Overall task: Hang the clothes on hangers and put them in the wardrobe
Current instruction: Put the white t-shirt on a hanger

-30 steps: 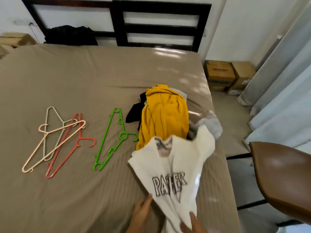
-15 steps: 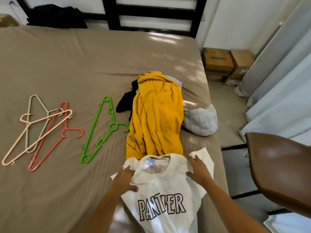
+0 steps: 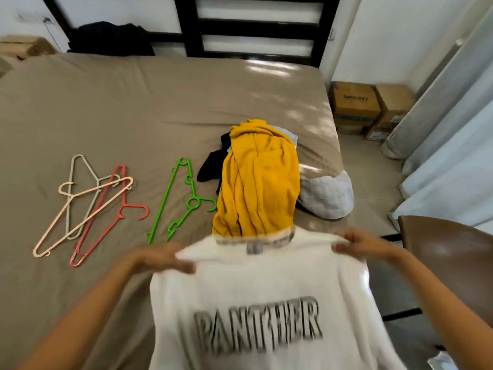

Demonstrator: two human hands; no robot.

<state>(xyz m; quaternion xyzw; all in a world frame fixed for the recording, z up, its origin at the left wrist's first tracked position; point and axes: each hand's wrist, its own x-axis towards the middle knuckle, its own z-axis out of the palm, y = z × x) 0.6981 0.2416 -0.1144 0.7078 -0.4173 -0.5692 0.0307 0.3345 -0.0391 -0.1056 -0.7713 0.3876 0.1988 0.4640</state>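
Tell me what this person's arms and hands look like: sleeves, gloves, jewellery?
Two bare hands, the left hand and the right hand, with no gloves. The left forearm and right forearm are uncovered as far as the picture's edge: no sleeve, watch or bracelet shows. The hands are motion-blurred, so rings cannot be told.

Wide bare stretch of bed sheet point(image 3: 133, 116) noted between headboard point(image 3: 256, 28) and clothes. Left part is taken up by three overlapping hangers point(image 3: 90, 209). A narrow strip of sheet is left between these and the green hanger point(image 3: 184, 198), whose hook lies just beside the yellow garment point(image 3: 258, 177). Near middle is blocked by the white T-shirt point(image 3: 253, 289), gripped at the shoulders by left hand point(image 3: 162, 256) and right hand point(image 3: 360, 243). Right side is hemmed by grey-white bundle point(image 3: 326, 196) and brown chair point(image 3: 453, 257); a floor gap is seen between bed and chair.
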